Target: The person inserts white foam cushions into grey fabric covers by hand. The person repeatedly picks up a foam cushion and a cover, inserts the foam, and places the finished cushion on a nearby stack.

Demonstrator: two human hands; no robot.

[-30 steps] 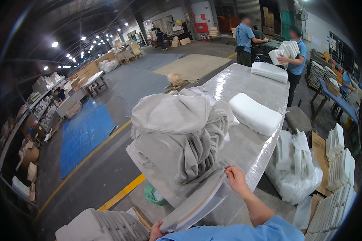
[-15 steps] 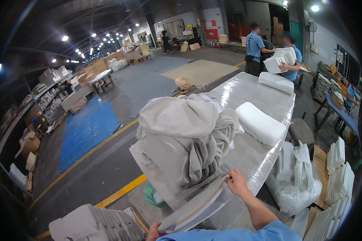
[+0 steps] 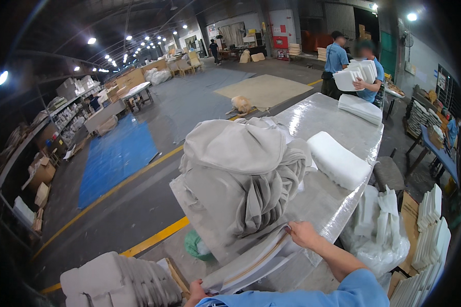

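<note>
Both ends of a grey fabric cover [image 3: 225, 276] are held at the table's near edge. A thin tan strip runs along its opening, with white material showing below the strip. My right hand [image 3: 302, 234] pinches its far right corner, thumb and fingers closed on the edge. Its near left end is gripped by my left hand [image 3: 196, 291], seen only in part at the lower edge. Just beyond the cover rises a tall, loose heap of grey fabric covers [image 3: 235, 146]. To the right of the heap lies a white cushion pad [image 3: 338, 159].
The table [image 3: 312, 110] has a shiny plastic-wrapped top; more white pads [image 3: 360, 108] lie at its far end. Stacked grey cushions [image 3: 115, 281] stand lower left, near a green bag [image 3: 197, 245]. Bagged white pads [image 3: 379, 235] sit right. Two co-workers [image 3: 366, 77] stand beyond, one carrying pads.
The whole view has shifted slightly, moving the scene a little to the right. Both hands keep their hold on the cover, nearly in the same places.
</note>
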